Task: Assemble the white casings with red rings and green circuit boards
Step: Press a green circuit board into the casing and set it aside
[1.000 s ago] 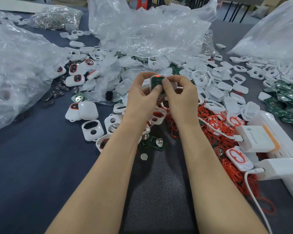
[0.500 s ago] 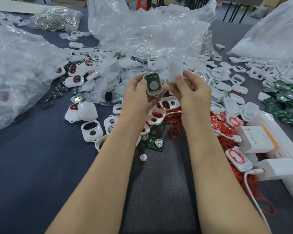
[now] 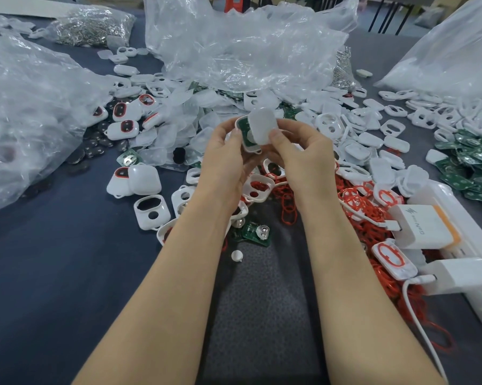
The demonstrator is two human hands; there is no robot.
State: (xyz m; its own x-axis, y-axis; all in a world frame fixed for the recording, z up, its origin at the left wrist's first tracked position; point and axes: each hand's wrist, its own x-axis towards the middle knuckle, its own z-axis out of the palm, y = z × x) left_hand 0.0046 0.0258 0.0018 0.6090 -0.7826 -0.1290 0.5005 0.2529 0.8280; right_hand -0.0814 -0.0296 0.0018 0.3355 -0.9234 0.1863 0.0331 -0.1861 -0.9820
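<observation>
Above the dark table (image 3: 53, 273), the left hand (image 3: 225, 165) grips a white casing (image 3: 249, 147) with a green circuit board (image 3: 243, 126) seated inside. The right hand (image 3: 301, 159) pinches a white cover (image 3: 262, 126) partly over it. Loose red rings (image 3: 367, 223) lie heaped to the right, beside a power strip (image 3: 476, 240).

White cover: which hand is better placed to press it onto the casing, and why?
Probably right: the right hand pinches the white cover, which overlaps the casing that the left hand holds.
</observation>
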